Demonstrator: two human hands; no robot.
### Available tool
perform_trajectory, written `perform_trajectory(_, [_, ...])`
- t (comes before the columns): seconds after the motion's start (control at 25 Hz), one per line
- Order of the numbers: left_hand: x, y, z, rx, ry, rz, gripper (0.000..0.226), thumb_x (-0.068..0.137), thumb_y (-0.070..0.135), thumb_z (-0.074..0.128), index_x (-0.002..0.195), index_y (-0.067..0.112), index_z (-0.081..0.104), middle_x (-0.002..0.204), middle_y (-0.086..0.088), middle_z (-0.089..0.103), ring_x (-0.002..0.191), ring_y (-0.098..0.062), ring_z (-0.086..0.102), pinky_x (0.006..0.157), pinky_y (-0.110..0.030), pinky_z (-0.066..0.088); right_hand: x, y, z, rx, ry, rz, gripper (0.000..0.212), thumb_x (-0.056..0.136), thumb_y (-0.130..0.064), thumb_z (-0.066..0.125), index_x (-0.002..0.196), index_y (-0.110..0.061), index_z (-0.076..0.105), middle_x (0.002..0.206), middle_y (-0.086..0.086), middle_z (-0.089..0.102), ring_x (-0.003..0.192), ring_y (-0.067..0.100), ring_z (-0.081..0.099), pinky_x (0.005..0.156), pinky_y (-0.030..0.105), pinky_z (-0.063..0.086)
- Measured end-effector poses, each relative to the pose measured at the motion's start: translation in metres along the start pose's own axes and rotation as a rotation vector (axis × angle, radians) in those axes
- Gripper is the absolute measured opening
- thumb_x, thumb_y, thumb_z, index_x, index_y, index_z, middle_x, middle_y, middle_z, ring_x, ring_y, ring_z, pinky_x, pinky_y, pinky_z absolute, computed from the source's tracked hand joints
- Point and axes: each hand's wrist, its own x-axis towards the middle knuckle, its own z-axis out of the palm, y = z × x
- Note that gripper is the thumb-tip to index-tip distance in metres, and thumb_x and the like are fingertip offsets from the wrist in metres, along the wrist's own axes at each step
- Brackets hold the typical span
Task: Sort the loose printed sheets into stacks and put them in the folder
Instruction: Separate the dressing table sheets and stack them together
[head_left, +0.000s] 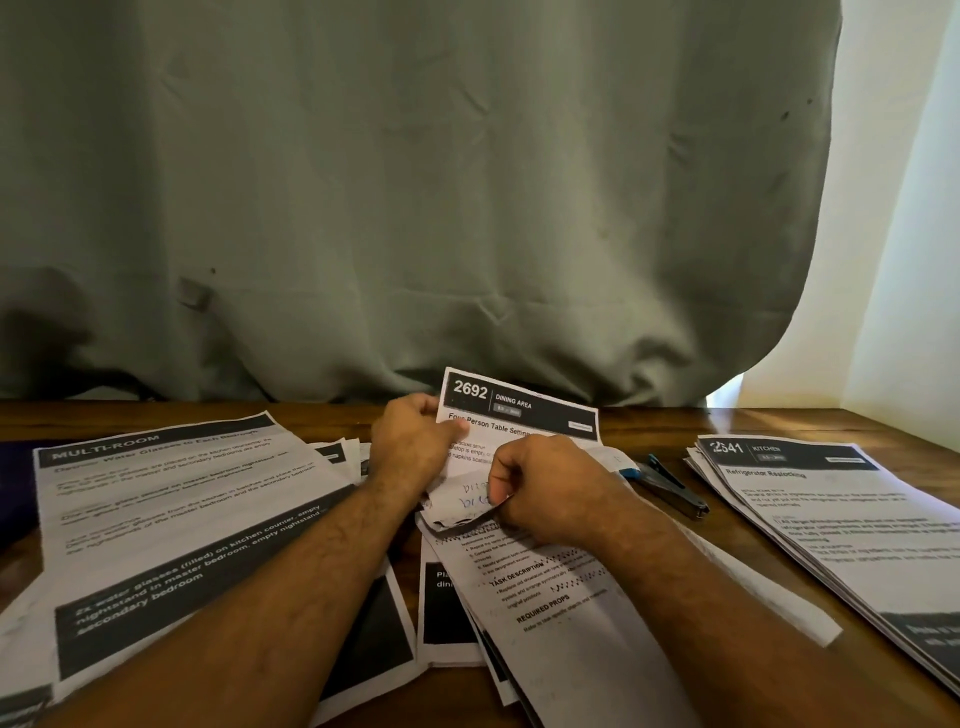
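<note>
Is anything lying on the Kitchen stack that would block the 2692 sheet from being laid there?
Nothing visible does. The left hand and right hand hold the 2692 sheet; the Kitchen stack has a bare top. The stapler lies beside it on the table, not on it.

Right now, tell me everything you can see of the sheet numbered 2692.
The 2692 sheet is white printed paper with a black header band reading "2692 DINING AREA" and a title beginning "Four Person Table Setting". It is lifted off the table, its top tilted up toward the curtain. The left hand grips its left edge; the right hand covers its lower part, pinching a crumpled handwritten slip.
</note>
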Motion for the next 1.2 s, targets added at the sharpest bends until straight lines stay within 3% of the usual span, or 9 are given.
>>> perform_trajectory(0.12, [0.001,-0.008,-0.003,-0.141,0.051,-0.037,0.013,0.094,0.02,0.069,0.106,0.019,0.065,0.104,-0.006,0.075,0.083,-0.019,0.074,0.072,-0.038,0.062,0.001,-0.001,0.004,-0.034,0.078,-0.055,0.018,0.081,-0.013,0.072,0.077,-0.027,0.061,0.095,-0.01,0.064,0.09,0.009,0.058,0.082,0.026,0.051])
perform_trajectory(0.44, [0.002,-0.011,-0.008,-0.226,0.084,-0.041,0.016,0.098,0.015,0.063,0.108,0.023,0.053,0.105,-0.004,0.07,0.076,-0.017,0.07,0.056,-0.03,0.057,0.002,-0.003,0.004,-0.101,0.205,-0.144,0.016,0.084,-0.019,0.071,0.085,-0.031,0.06,0.099,-0.011,0.062,0.094,0.01,0.058,0.085,0.026,0.05])
perform_trajectory(0.52, [0.0,-0.009,-0.011,-0.279,0.019,-0.059,0.009,0.097,0.012,0.063,0.102,0.018,0.058,0.104,-0.007,0.072,0.083,-0.026,0.073,0.067,-0.043,0.062,0.003,-0.003,0.002,-0.09,0.295,-0.152,0.021,0.087,-0.024,0.069,0.098,-0.036,0.056,0.1,-0.013,0.059,0.096,0.009,0.058,0.087,0.028,0.051])
perform_trajectory(0.6, [-0.004,-0.006,-0.015,-0.321,-0.082,-0.069,0.005,0.095,0.009,0.058,0.098,0.01,0.062,0.101,-0.015,0.073,0.09,-0.037,0.072,0.082,-0.055,0.06,0.004,-0.001,0.001,-0.04,0.375,-0.134,0.047,0.088,-0.025,0.068,0.123,-0.042,0.041,0.105,-0.011,0.062,0.097,0.011,0.06,0.088,0.031,0.053])
perform_trajectory(0.68, [-0.009,-0.004,-0.017,-0.36,-0.188,-0.079,0.023,0.088,0.005,0.05,0.106,0.0,0.064,0.103,-0.022,0.073,0.098,-0.044,0.07,0.091,-0.061,0.055,0.005,0.002,0.002,-0.035,0.411,-0.109,0.066,0.088,-0.024,0.067,0.136,-0.045,0.027,0.115,-0.006,0.064,0.102,0.014,0.062,0.091,0.035,0.053])
perform_trajectory(0.84, [-0.014,-0.006,-0.018,-0.463,-0.314,-0.065,0.039,0.061,0.023,0.053,0.088,-0.002,0.066,0.097,-0.021,0.074,0.089,-0.039,0.07,0.08,-0.047,0.057,0.007,0.008,0.0,-0.159,0.388,-0.064,0.031,0.094,-0.031,0.059,0.125,-0.035,0.056,0.121,-0.006,0.061,0.107,0.013,0.058,0.093,0.032,0.05])
perform_trajectory(0.96, [-0.008,-0.007,-0.016,-0.454,-0.239,-0.13,0.04,0.099,0.04,0.052,0.089,0.006,0.072,0.097,-0.014,0.078,0.083,-0.031,0.075,0.077,-0.044,0.06,0.006,0.009,-0.003,-0.197,0.369,-0.051,0.016,0.094,-0.034,0.058,0.108,-0.032,0.066,0.11,-0.006,0.065,0.093,0.012,0.057,0.082,0.028,0.048])
perform_trajectory(1.08, [-0.003,-0.012,-0.01,-0.357,-0.106,-0.129,0.01,0.094,0.015,0.068,0.104,0.016,0.067,0.109,-0.011,0.075,0.085,-0.027,0.076,0.071,-0.041,0.064,0.005,0.005,0.0,-0.194,0.295,-0.032,0.013,0.093,-0.033,0.06,0.104,-0.032,0.067,0.107,-0.006,0.067,0.091,0.012,0.058,0.084,0.029,0.051])
perform_trajectory(1.2, [-0.001,-0.013,-0.006,-0.383,0.063,-0.159,0.03,0.094,0.007,0.066,0.119,0.022,0.059,0.119,-0.008,0.071,0.085,-0.024,0.074,0.064,-0.038,0.064,0.002,0.003,0.002,-0.271,0.318,-0.069,0.014,0.093,-0.032,0.059,0.104,-0.03,0.067,0.106,-0.004,0.066,0.089,0.014,0.059,0.08,0.03,0.051])
